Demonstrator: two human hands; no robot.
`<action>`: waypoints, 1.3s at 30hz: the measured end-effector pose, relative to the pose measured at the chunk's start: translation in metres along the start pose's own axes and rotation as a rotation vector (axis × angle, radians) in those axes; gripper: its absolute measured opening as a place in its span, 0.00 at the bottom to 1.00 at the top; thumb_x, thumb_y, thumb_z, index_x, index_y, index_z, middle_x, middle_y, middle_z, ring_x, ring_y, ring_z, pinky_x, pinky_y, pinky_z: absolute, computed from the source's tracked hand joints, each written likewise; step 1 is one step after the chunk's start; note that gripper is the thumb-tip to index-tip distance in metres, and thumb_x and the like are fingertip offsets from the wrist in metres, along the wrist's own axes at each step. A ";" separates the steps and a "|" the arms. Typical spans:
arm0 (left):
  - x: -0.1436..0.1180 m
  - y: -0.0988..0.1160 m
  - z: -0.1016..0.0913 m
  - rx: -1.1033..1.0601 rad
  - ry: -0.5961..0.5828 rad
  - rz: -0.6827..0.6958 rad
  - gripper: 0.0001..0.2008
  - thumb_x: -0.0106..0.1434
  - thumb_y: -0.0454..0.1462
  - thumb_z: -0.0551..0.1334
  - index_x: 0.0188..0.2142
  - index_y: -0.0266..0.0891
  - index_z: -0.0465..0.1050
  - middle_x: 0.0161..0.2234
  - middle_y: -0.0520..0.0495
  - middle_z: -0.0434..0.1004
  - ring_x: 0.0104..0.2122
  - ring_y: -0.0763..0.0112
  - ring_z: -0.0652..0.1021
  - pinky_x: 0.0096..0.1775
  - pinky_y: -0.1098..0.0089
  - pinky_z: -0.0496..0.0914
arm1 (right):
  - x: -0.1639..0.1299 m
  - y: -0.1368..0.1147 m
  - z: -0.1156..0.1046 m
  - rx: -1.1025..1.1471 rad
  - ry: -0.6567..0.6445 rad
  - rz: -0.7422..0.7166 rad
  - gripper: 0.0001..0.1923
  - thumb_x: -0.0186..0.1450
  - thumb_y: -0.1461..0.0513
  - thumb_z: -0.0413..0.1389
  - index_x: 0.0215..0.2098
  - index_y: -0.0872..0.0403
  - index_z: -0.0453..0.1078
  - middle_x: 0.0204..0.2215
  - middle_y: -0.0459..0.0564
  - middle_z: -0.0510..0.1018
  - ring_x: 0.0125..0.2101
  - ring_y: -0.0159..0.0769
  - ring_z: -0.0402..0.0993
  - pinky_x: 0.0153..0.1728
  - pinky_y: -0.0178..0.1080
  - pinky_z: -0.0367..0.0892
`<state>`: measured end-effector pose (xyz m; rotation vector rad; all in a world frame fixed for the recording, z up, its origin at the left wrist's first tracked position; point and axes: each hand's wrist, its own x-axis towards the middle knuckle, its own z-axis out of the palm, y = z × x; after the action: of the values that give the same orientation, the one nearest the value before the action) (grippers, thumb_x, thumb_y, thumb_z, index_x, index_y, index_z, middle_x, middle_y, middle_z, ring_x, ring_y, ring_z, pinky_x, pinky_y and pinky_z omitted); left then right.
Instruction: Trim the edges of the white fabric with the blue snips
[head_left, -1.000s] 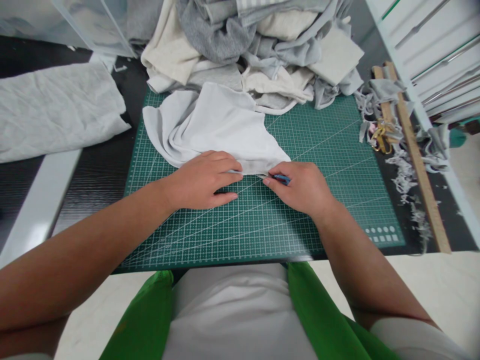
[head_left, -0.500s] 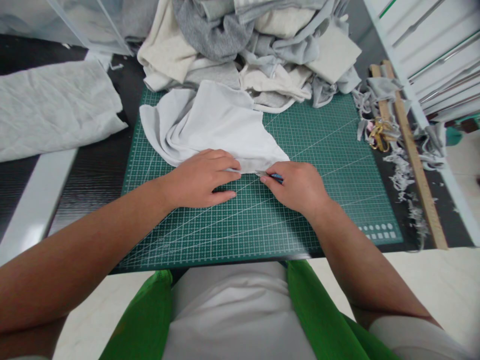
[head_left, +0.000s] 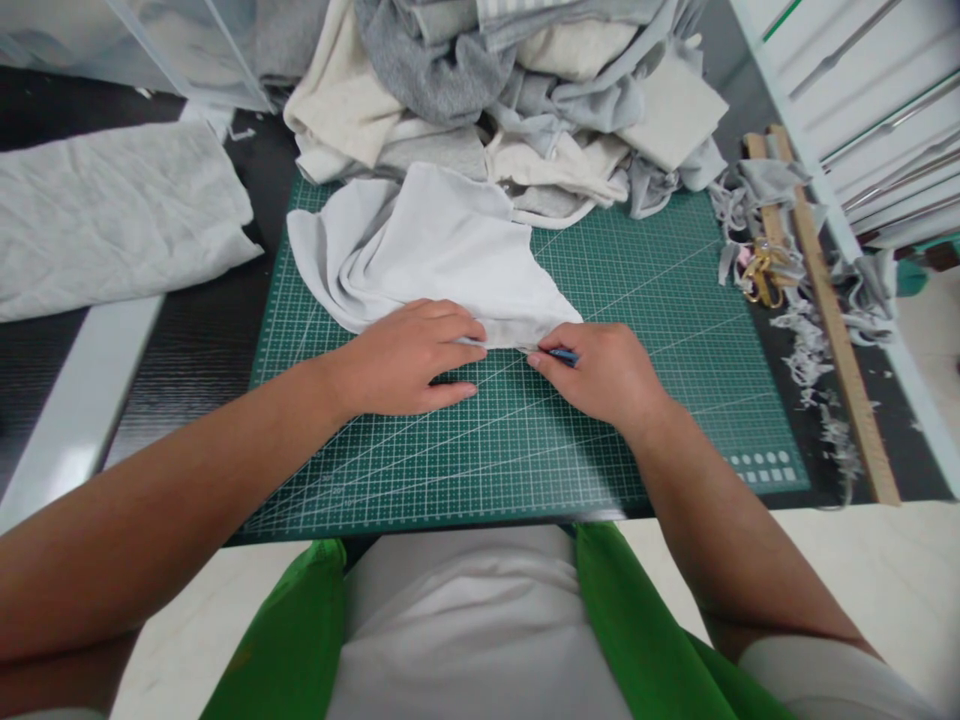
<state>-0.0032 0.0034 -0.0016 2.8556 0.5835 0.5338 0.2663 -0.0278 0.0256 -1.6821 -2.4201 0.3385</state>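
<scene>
1. Pale grey jersey cloth (head_left: pixel 427 255) lies crumpled on the green gridded cutting mat (head_left: pixel 637 300), its near hem towards the person.
2. Left hand (head_left: pixel 409 355) presses that hem flat, fingers together and extended.
3. Right hand (head_left: pixel 604 372) has its fingers pinched round a small blue-handled tool (head_left: pixel 561 354), tip at the hem's right end.
4. Judging by the intact edge, most of the hem remains unworked.
5. Heaped grey and cream fabrics (head_left: pixel 525 90) lie at the far side.

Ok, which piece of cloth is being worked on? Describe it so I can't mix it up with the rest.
Start at the green cutting mat. On its upper left lies a pale grey-white cloth, its near edge pinned flat by the left hand. Unlike the heaped fabric pile behind, it lies singly, spread out.
</scene>
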 end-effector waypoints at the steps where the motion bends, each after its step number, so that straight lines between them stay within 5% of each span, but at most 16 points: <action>1: 0.000 0.000 0.000 -0.004 0.002 -0.001 0.17 0.71 0.45 0.62 0.51 0.35 0.77 0.54 0.37 0.78 0.54 0.52 0.77 0.56 0.51 0.72 | 0.000 -0.001 0.000 -0.027 0.000 0.003 0.12 0.69 0.55 0.58 0.38 0.52 0.81 0.35 0.51 0.86 0.36 0.44 0.81 0.38 0.42 0.68; 20: -0.001 0.000 0.000 0.001 0.004 0.002 0.17 0.71 0.45 0.62 0.50 0.35 0.77 0.54 0.37 0.79 0.53 0.52 0.78 0.56 0.50 0.73 | 0.002 0.002 0.001 0.103 0.025 0.034 0.09 0.66 0.57 0.61 0.35 0.52 0.81 0.33 0.48 0.86 0.34 0.41 0.81 0.38 0.41 0.68; 39: -0.002 -0.002 0.002 0.022 0.013 0.012 0.18 0.71 0.46 0.62 0.51 0.35 0.77 0.54 0.37 0.78 0.53 0.53 0.78 0.56 0.52 0.72 | 0.001 -0.009 0.001 -0.173 -0.019 0.047 0.14 0.70 0.54 0.57 0.38 0.52 0.81 0.32 0.52 0.86 0.33 0.44 0.80 0.33 0.42 0.61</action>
<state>-0.0046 0.0042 -0.0047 2.8801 0.5782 0.5524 0.2577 -0.0297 0.0276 -1.8157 -2.4905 0.1550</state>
